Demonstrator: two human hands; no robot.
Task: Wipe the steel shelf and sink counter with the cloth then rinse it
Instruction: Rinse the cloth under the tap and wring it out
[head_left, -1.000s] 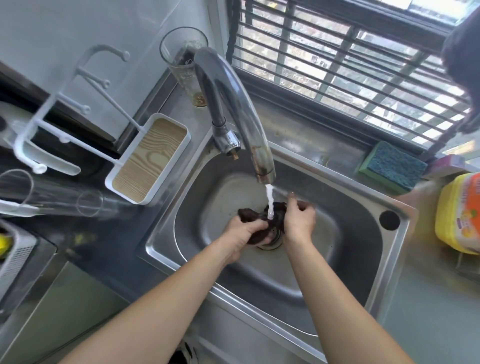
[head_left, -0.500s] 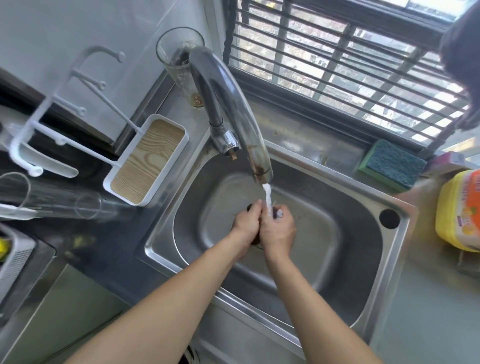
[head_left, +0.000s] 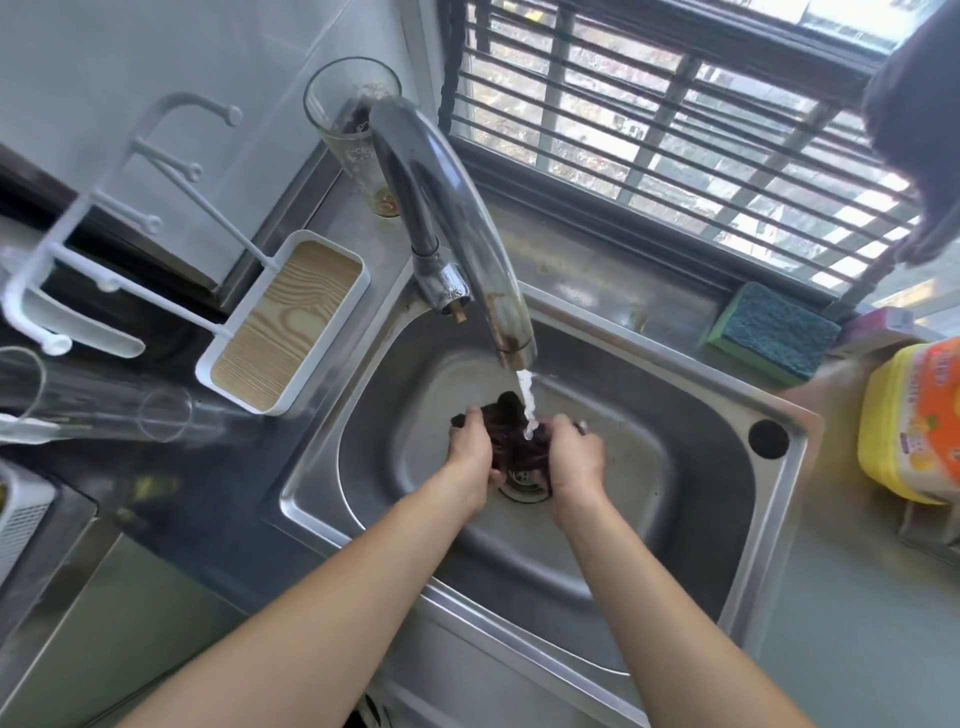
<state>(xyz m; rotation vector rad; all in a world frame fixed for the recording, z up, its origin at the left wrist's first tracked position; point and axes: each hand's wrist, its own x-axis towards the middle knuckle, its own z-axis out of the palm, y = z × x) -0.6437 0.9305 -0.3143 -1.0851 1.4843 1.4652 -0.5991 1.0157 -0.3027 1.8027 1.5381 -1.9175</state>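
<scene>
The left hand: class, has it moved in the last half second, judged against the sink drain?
Yes. The left hand has drawn leftward, away from the right hand, so the drain and dark cloth show between them.

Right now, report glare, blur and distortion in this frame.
Head view: daylight blows out the window; wide-angle lens bends the faucet and sink rim; glasses at left smear; both hands and the cloth stay fairly sharp.

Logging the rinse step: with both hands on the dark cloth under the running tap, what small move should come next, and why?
Probably squeeze the dark brown cloth together under the stream. The left hand and right hand grip it spread apart over the drain of the steel sink, and water from the curved chrome tap lands on its middle.
</scene>
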